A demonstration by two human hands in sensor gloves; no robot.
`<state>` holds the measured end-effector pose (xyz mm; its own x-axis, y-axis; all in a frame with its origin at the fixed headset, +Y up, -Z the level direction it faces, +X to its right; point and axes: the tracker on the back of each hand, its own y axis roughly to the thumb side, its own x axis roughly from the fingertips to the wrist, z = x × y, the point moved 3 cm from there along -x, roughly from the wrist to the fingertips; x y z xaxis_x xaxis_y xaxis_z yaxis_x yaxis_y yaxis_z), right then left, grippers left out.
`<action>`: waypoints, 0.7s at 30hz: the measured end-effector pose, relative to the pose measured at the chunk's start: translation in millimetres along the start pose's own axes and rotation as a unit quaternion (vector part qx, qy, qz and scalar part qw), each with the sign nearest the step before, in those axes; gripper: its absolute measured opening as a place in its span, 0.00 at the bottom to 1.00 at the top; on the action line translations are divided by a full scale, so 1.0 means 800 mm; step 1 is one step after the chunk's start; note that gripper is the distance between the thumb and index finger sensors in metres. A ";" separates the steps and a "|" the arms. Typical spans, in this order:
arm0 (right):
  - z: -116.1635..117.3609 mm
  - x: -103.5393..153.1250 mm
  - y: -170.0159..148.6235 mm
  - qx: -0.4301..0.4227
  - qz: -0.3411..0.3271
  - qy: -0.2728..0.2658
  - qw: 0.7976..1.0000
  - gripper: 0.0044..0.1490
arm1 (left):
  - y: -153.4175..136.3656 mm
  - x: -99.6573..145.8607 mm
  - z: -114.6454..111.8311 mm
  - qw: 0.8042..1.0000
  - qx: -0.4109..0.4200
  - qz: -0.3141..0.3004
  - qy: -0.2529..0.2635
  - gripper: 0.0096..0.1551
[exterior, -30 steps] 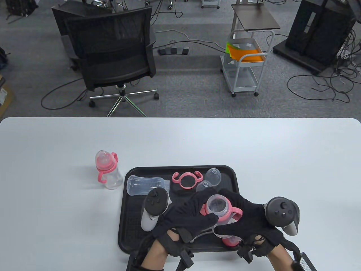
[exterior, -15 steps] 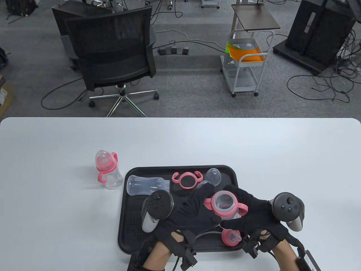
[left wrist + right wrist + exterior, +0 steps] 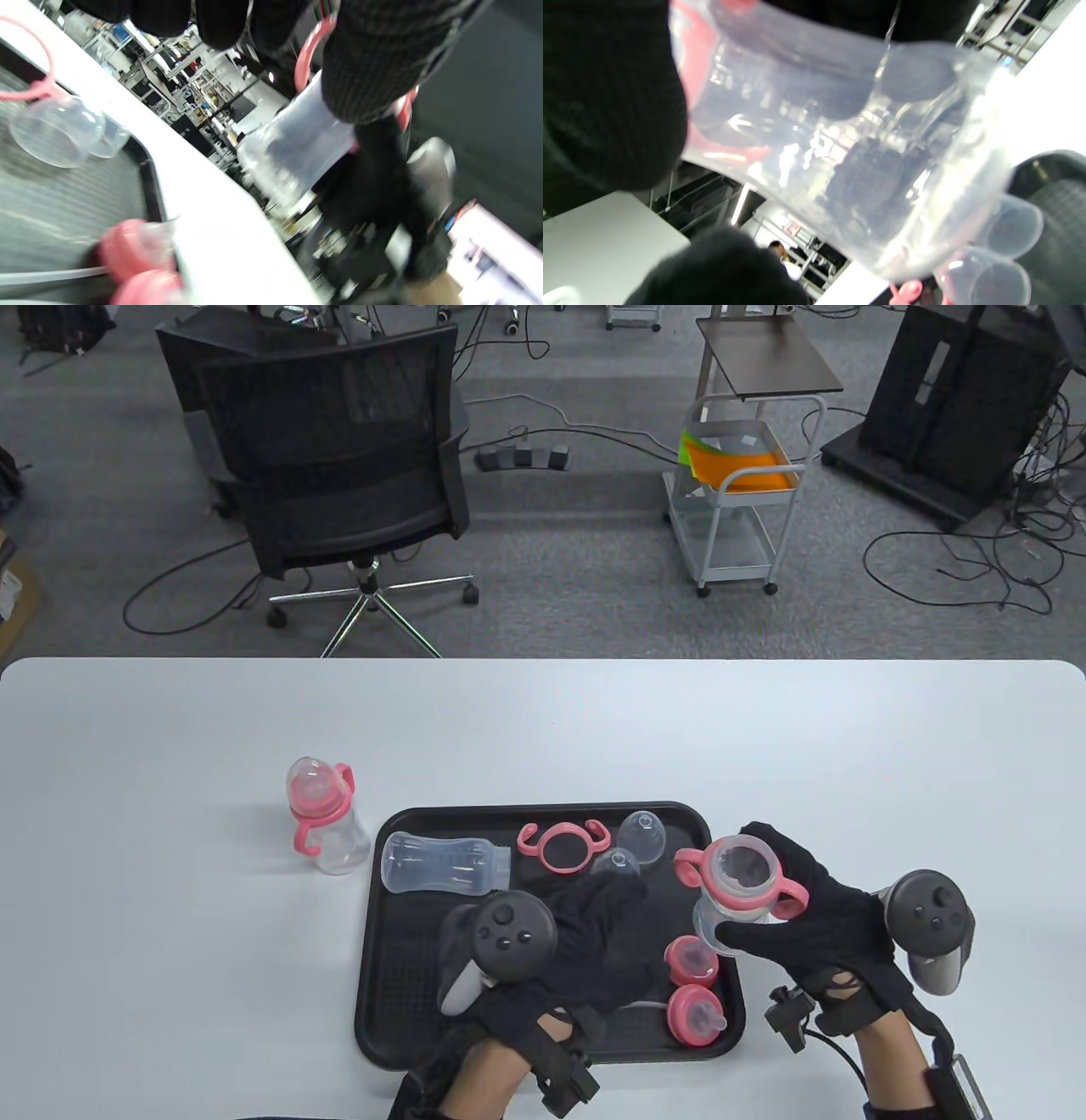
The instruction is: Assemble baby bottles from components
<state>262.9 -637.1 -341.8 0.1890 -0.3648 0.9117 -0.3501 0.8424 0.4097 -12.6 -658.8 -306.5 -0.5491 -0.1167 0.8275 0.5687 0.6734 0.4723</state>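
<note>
**Right hand lifted the handled bottle clear of the tray**

The right hand (image 3: 814, 912) gripped a clear bottle (image 3: 740, 899) fitted with a pink handle ring (image 3: 691, 867), fingers and thumb curled round its body. The bottle was held upright with its open mouth facing up, above the right edge of the black tray (image 3: 399, 967) — off the surface, not resting on it. In the right wrist view the bottle (image 3: 840, 140) filled most of the frame, its clear wall blurred, with gloved fingers (image 3: 606, 93) wrapped against it.

The left hand (image 3: 585, 950) hovered low over the middle of the tray, holding nothing — its fingers extended and loosely relaxed toward the far side.

On the tray lay a second clear bottle (image 3: 441, 863) on its side at the far left, a loose pink handle ring (image 3: 564, 846) beside it, and two clear caps (image 3: 642, 836) near the far right corner. Two pink collars with teats (image 3: 694, 988) sat at the tray's near right, one just behind the other.

Left of the tray, on the white table (image 3: 170, 942), stood an assembled bottle (image 3: 327, 824) with pink handles and a clear cap, upright and well apart from both hands.
</note>
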 end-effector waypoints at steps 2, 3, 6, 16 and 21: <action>-0.010 0.001 -0.005 0.000 0.006 -0.012 1.000 0.65 | 0.011 -0.005 -0.023 0.997 -0.073 0.004 -0.028 0.44; -0.015 0.001 -0.008 -0.002 0.010 -0.022 1.000 0.65 | 0.017 -0.008 -0.036 0.993 -0.109 0.004 -0.044 0.43; -0.026 0.002 -0.016 0.005 0.021 -0.038 0.999 0.65 | 0.025 -0.017 -0.066 0.981 -0.181 0.009 -0.070 0.42; -0.046 0.004 -0.034 0.028 0.052 -0.062 0.996 0.65 | 0.033 -0.038 -0.130 0.959 -0.259 0.009 -0.117 0.40; -0.046 0.003 -0.033 0.030 0.054 -0.062 0.996 0.65 | 0.027 -0.042 -0.147 0.951 -0.278 0.019 -0.132 0.37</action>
<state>306.8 -645.9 -351.5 0.0331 -0.3232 0.9457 -0.4180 0.8551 0.3069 90.5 -726.4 -288.6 -0.6152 0.1361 0.7765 0.7865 0.1745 0.5925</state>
